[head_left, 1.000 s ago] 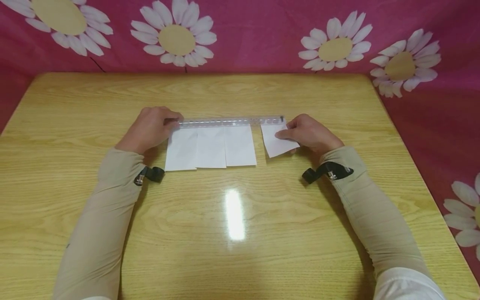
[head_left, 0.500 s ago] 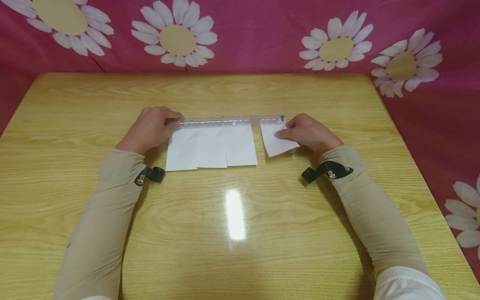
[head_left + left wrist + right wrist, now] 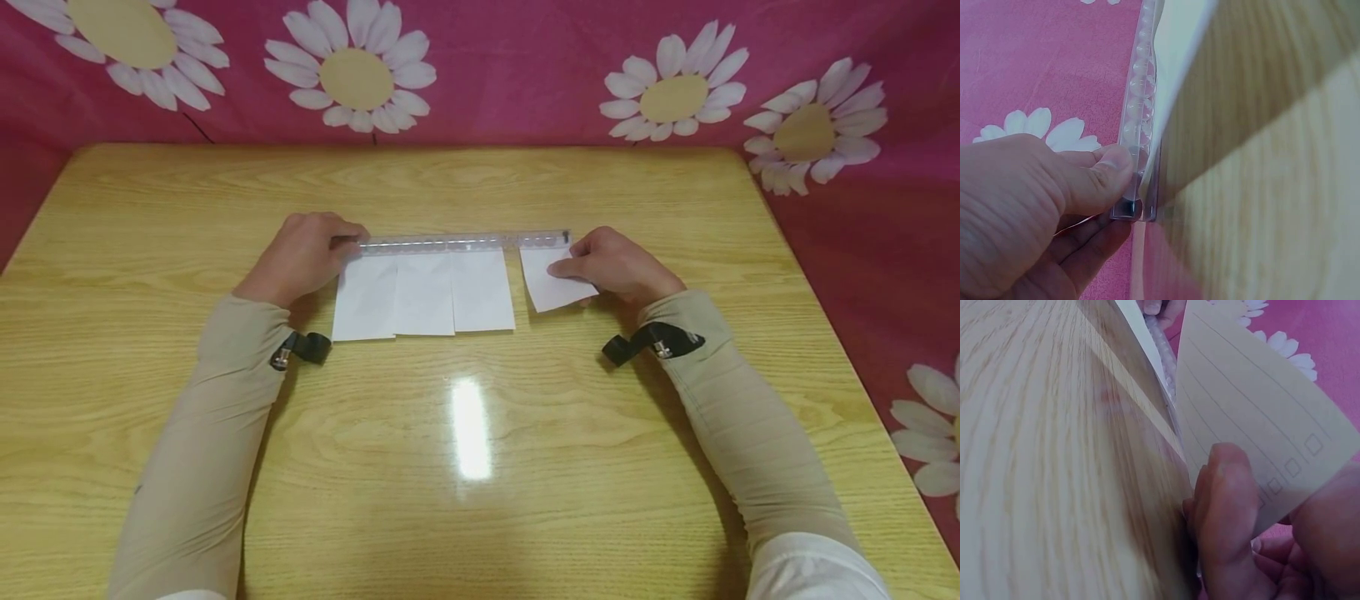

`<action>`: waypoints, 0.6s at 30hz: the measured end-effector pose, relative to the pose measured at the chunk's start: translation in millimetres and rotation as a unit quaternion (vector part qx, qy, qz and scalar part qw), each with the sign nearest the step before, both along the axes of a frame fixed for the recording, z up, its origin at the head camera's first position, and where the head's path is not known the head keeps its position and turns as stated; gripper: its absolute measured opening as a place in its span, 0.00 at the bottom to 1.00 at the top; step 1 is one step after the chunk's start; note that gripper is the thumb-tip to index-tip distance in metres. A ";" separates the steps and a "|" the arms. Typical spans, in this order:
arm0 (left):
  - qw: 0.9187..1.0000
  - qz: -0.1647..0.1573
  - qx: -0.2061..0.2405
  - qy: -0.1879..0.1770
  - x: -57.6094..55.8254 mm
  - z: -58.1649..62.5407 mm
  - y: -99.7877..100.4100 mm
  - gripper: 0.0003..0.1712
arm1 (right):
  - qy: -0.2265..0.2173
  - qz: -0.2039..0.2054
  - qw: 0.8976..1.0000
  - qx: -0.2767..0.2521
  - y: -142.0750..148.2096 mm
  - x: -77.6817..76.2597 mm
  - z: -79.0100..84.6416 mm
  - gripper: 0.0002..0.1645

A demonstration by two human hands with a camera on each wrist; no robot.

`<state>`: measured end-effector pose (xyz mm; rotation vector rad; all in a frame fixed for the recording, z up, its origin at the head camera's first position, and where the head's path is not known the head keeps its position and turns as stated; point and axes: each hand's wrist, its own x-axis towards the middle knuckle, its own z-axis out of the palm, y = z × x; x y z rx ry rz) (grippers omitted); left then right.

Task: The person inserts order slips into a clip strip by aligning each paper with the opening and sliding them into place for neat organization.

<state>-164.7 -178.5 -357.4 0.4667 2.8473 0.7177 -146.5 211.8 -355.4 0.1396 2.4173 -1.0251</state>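
Observation:
My left hand (image 3: pixel 300 258) pinches the left end of a clear plastic ticket rail (image 3: pixel 435 244); the left wrist view shows a row of round balls along the rail (image 3: pixel 1138 94). Three white paper slips (image 3: pixel 423 300) extend from it toward me, side by side with edges close or overlapping. A gap to their right, a further slip (image 3: pixel 551 283) has its upper edge at the rail's right end, tilted slightly. My right hand (image 3: pixel 618 271) holds that slip by its right side, thumb on top. Its underside (image 3: pixel 1241 394) bears thin lines and small squares.
A wood-grain table (image 3: pixel 360 467) lies under both forearms, with a bright light reflection in front of the slips. Behind it and to its right hangs a pink cloth (image 3: pixel 517 75) with large white daisies. Black straps (image 3: pixel 675 340) sit on both wrists.

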 end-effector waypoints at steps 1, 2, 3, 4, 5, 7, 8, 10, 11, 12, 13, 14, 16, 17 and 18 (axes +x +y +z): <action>1.000 0.001 0.000 0.000 0.0 -0.1 0.1 0.19 | 0.003 0.003 1.000 0.000 -0.2 -0.1 -0.3 0.18; 1.000 0.002 0.000 -0.001 0.0 -0.2 0.2 0.20 | 0.005 0.005 1.000 -0.001 -0.3 -0.2 -0.8 0.18; 1.000 0.003 0.000 -0.002 0.1 -0.1 0.4 0.20 | 0.007 0.007 1.000 0.000 -0.6 -0.2 -1.0 0.19; 1.000 0.004 0.000 -0.004 0.1 -0.2 0.7 0.20 | 0.008 0.007 1.000 -0.002 -1.0 -0.3 -1.3 0.19; 1.000 0.005 0.001 -0.005 0.2 -0.2 0.8 0.20 | 0.009 0.006 1.000 -0.004 -1.4 -0.4 -1.6 0.19; 1.000 0.006 0.001 -0.004 0.3 -0.4 0.9 0.20 | 0.010 0.003 1.000 -0.003 -1.9 -0.3 -2.0 0.19; 1.000 0.006 0.002 -0.004 0.5 -0.3 1.0 0.20 | 0.010 0.001 1.000 -0.004 -2.1 -0.3 -2.1 0.19; 1.000 0.005 0.003 -0.001 0.6 -0.5 1.0 0.20 | 0.009 -0.001 1.000 -0.006 -2.6 -0.4 -2.3 0.18; 1.000 0.004 0.003 0.001 0.5 -0.6 0.9 0.20 | 0.010 0.000 1.000 -0.006 -2.9 -0.5 -2.4 0.18; 1.000 0.003 0.003 0.003 0.5 -0.8 0.8 0.20 | 0.010 0.003 1.000 -0.006 -3.1 -0.5 -2.5 0.19; 1.000 0.003 0.004 0.002 0.5 -0.8 0.7 0.20 | 0.012 0.005 1.000 -0.007 -3.4 -0.7 -2.5 0.19; 1.000 0.004 0.005 0.001 0.6 -0.8 0.7 0.20 | 0.012 0.006 1.000 -0.009 -3.5 -0.8 -2.6 0.18; 1.000 0.005 0.005 -0.001 0.5 -1.0 0.7 0.20 | 0.013 0.010 1.000 -0.011 -3.9 -1.0 -2.9 0.18; 1.000 0.006 0.005 -0.002 0.4 -1.1 0.7 0.20 | 0.013 0.011 1.000 -0.011 -4.0 -0.9 -2.8 0.18; 1.000 0.007 0.005 -0.003 0.4 -1.2 0.7 0.20 | 0.014 0.011 1.000 -0.011 -4.1 -0.8 -2.7 0.18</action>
